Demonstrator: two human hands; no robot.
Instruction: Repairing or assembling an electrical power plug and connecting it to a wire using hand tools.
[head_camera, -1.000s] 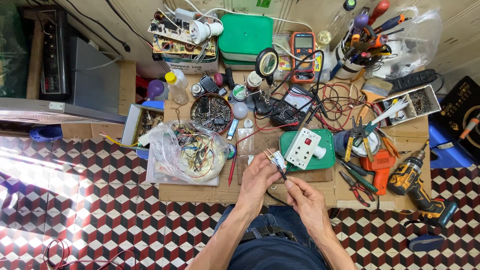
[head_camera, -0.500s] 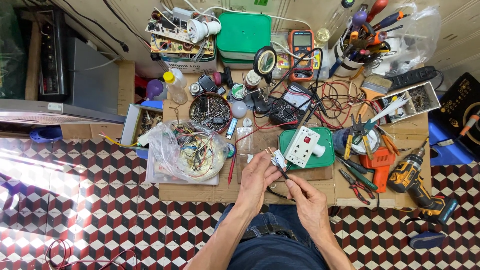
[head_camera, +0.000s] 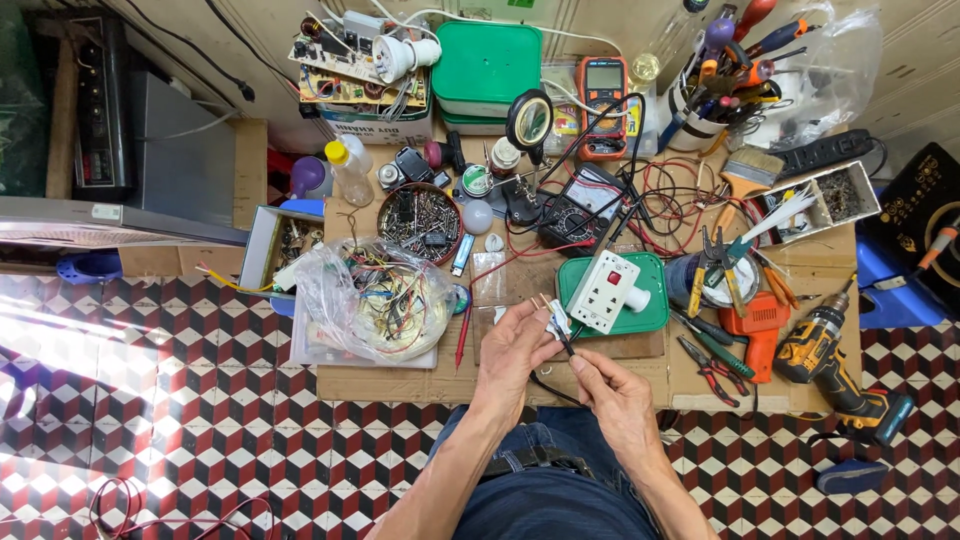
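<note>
My left hand (head_camera: 515, 352) pinches a small white plug (head_camera: 553, 316) with brass pins that point up and to the left. My right hand (head_camera: 612, 388) grips the black cable (head_camera: 566, 345) just below the plug, and the cable runs down toward my lap. Both hands hover over the near edge of a low wooden workbench (head_camera: 400, 382). Just beyond them a white socket block with a red switch (head_camera: 606, 292) lies on a green lid (head_camera: 650, 318).
A clear bag of wires and parts (head_camera: 372, 302) lies to the left. Pliers (head_camera: 712, 368), an orange tool (head_camera: 757, 330) and a yellow cordless drill (head_camera: 826, 352) lie to the right. Multimeters (head_camera: 604, 92), a magnifier (head_camera: 529, 118), a bowl of screws (head_camera: 419, 220) and tangled leads crowd the back.
My hands have stayed in place over the bench edge. The fingers have shifted slightly on the plug and cable.
</note>
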